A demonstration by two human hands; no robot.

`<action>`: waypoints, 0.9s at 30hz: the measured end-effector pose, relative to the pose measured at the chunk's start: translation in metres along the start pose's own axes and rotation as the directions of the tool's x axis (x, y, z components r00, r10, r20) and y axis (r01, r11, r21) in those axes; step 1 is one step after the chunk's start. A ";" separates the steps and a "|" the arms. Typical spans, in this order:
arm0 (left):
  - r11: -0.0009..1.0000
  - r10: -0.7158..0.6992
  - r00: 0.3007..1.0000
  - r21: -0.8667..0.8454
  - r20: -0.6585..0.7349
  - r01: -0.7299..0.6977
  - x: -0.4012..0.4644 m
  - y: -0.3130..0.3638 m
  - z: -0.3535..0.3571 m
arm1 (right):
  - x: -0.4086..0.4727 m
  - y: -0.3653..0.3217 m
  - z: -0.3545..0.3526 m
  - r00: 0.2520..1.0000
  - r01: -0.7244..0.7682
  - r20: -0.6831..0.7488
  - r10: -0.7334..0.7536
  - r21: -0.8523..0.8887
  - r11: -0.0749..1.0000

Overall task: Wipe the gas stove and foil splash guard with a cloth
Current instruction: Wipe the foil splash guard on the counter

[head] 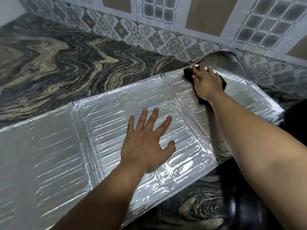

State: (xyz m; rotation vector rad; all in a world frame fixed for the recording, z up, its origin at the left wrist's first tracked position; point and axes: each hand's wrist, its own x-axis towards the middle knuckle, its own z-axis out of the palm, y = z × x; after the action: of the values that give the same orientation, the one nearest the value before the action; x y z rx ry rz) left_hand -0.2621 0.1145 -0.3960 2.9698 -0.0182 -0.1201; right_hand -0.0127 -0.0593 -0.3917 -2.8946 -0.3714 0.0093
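The silver foil splash guard (54,146) lies unfolded flat across the marble counter, its embossed panels facing up. My left hand (146,143) presses on the middle panel with fingers spread straight. My right hand (206,82) reaches to the far right panel and presses a dark cloth (188,73) against the foil; the cloth sticks out beyond the fingers and under the wrist. The far end of that panel curls upward by the wall. The gas stove is only a dark glossy shape (235,206) at the lower right, mostly hidden by my right arm.
A swirled grey and beige marble counter (66,55) spreads to the left and behind the guard. Patterned wall tiles (174,45) and cabinet doors with glass panes (265,25) run along the back.
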 end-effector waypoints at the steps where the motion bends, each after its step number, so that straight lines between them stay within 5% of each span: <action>1: 1.000 -0.001 1.000 0.000 -0.003 0.001 0.000 0.000 0.000 | -0.004 0.008 -0.002 1.000 -0.017 -0.014 0.017 0.000 1.000; 8: 1.000 0.006 1.000 0.007 -0.018 -0.006 0.001 -0.002 0.002 | -0.034 0.054 -0.012 0.976 -0.214 -0.043 0.214 -0.012 0.977; 15: 1.000 0.023 0.999 0.012 -0.022 -0.023 -0.001 -0.002 0.002 | -0.080 0.080 -0.015 0.874 -0.480 -0.090 0.477 -0.016 0.877; 23: 0.996 0.057 0.998 -0.072 -0.017 -0.058 0.001 -0.003 0.003 | -0.126 0.077 -0.017 0.803 -0.572 -0.279 0.526 -0.115 0.812; 27: 0.956 0.052 0.997 -0.287 -0.054 -0.065 0.000 -0.004 -0.004 | -0.143 0.065 -0.026 0.806 -0.555 -0.269 0.528 -0.029 0.832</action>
State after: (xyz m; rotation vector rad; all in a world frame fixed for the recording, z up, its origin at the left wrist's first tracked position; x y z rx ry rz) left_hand -0.2620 0.1195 -0.3932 2.6762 -0.0765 -0.0422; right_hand -0.1340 -0.1625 -0.3833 -2.9446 0.5270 -0.2887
